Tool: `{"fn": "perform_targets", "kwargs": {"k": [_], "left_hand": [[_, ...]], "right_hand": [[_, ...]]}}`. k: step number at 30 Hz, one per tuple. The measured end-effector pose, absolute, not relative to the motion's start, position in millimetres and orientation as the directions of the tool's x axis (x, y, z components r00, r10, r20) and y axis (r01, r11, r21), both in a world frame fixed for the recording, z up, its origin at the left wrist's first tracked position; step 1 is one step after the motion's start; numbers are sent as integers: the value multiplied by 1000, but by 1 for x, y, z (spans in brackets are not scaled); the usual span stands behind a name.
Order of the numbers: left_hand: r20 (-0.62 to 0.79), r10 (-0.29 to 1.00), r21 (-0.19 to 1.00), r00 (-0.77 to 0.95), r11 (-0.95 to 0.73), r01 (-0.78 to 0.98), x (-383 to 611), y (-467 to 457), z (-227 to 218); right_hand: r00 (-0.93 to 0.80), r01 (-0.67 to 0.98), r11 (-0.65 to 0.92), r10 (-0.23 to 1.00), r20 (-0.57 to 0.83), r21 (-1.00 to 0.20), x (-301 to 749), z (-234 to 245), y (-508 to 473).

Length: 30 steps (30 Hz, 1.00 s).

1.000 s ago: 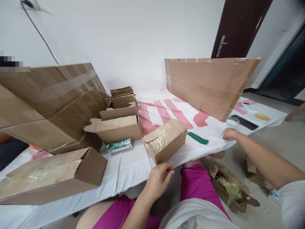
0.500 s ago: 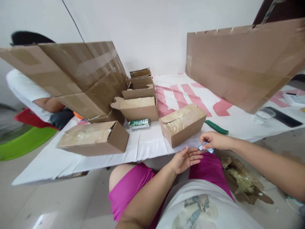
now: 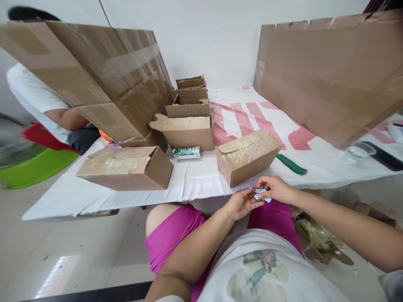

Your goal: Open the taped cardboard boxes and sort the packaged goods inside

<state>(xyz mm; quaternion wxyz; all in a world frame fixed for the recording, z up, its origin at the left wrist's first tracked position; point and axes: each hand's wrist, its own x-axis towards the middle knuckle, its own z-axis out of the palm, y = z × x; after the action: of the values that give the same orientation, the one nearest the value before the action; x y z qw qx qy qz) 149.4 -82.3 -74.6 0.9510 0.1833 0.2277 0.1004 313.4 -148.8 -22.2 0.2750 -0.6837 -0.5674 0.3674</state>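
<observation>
My right hand pinches a small blue-and-white piece just below the table's front edge, above my lap. My left hand meets it from the left, its fingertips touching the same piece. Right above both hands a taped cardboard box lies at an angle on the white cloth. A green-handled knife lies to the right of that box.
Several more cardboard boxes stand on the table's left and middle, with a small green carton between them. Large cardboard sheets lean at the back. A clear cup sits right. Another person sits far left. Torn cardboard lies on the floor.
My right hand came back from the table's right side holding the small blue-and-white piece. Both hands have come together in front of me, and my view has tilted down and left.
</observation>
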Motion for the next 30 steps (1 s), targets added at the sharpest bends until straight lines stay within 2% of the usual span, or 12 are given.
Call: {"fn": "perform_targets", "kwargs": {"k": [7,14,20,23,26,28,30], "left_hand": [[-373,230,368,899,926,-84,149,-85,-73],[-375,220,392,900,918,-61,147,-82,-72],[-395,255,520,882,854,-14,144,-91,-66],[-393,297,579,870,815,-17,131,-94,-61],[-378,393,658,838,751,-56,97,-82,-50],[-376,532,729,759,676,-112,59,-64,-36],[-356,726,818,588,547,-180,9,-38,-16]], "right_hand": [[67,635,-83,996,-53,-768,300,-18,-150],[79,687,4,994,80,-727,298,-24,-150],[73,718,106,972,225,-688,305,-28,-154],[61,767,151,950,305,-624,320,-39,-154],[2,838,233,903,430,-493,343,-63,-149],[-59,871,295,858,511,-394,356,-82,-143],[-105,889,332,818,565,-315,364,-99,-139]]}}
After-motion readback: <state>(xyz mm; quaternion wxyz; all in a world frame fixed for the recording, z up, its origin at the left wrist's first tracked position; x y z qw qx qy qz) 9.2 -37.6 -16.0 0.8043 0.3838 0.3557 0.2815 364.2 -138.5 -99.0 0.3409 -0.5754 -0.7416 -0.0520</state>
